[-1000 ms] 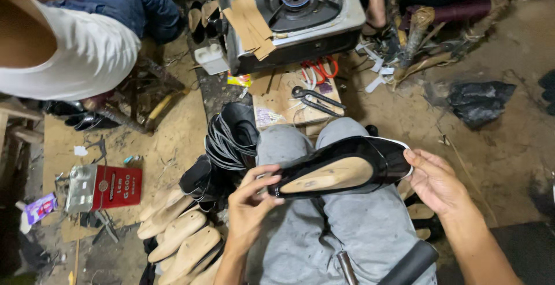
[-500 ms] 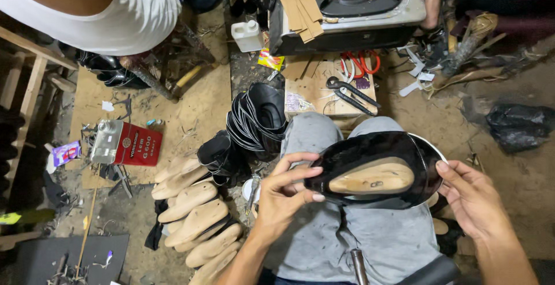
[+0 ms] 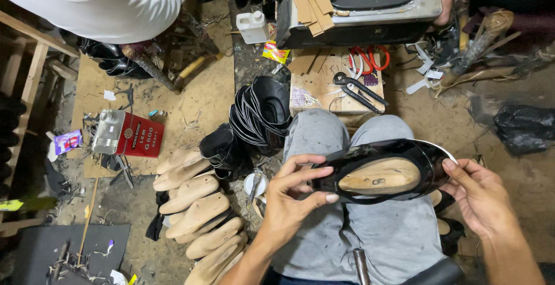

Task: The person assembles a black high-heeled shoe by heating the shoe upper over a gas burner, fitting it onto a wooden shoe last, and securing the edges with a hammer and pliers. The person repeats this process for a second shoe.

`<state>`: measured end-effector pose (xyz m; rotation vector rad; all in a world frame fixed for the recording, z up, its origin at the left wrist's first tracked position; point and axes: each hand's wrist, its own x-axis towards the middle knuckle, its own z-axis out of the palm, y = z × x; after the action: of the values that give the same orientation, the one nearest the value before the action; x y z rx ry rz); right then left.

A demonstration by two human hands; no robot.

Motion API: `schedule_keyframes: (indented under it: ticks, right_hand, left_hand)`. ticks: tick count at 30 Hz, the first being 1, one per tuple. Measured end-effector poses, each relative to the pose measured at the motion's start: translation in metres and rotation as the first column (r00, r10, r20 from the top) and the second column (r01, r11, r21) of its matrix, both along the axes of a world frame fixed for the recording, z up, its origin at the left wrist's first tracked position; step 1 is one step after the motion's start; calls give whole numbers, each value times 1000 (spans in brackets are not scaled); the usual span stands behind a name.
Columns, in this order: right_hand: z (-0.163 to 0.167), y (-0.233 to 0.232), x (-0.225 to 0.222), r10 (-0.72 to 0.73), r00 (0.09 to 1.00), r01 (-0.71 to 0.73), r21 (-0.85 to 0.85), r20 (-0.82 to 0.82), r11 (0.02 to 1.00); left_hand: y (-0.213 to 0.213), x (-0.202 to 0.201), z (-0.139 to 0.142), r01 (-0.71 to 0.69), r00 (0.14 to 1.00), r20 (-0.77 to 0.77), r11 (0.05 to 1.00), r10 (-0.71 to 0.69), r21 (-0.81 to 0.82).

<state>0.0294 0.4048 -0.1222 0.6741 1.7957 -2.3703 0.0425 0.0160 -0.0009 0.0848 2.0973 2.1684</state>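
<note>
Two hands are gripping one item: a glossy black shoe upper (image 3: 399, 163) stretched over a pale wooden last (image 3: 378, 176), held sole-up above the lap in grey trousers (image 3: 370, 227). Left hand (image 3: 292, 195) is pinching the heel end, thumb and fingers clenched on the rim; right hand (image 3: 480, 195) is cupping the toe end, fingertips on the edge. Step in hand, as judged: seating and checking the upper on the last. Any next move would be calling for an even pull around the smooth, curved rim. Left of the grip: a row of bare wooden lasts (image 3: 199, 215), matte and rounded. Beyond it: stacked black uppers (image 3: 260, 111), black pliers (image 3: 355, 88) on cardboard, a red tin (image 3: 128, 133).
</note>
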Motion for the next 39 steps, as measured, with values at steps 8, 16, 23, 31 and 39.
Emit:
schedule_keyframes:
  ticks: [8,16,23,31,39]
  right_hand:
    - [-16,10,-1,19,999,-19,14,-29,1000]
    - [-30,21,-8,87,993,-90,-39,-79,995]
    - [-5,13,-9,78,997,-76,81,-25,994]
    - [15,7,-1,58,998,-56,152,-12,987]
    - [19,5,1,70,996,-58,183,-62,981]
  left_hand:
    - [0,1,4,15,1000,0,998,-15,-56]
    - [4,5,4,42,996,-81,999,-40,26]
    - [-18,-9,-10,-19,937,-337,950,-91,-310]
    - [-15,-22,-40,-84,919,-390,938,-57,-335]
    - [-17,-33,-60,-57,910,-401,929,-102,-365]
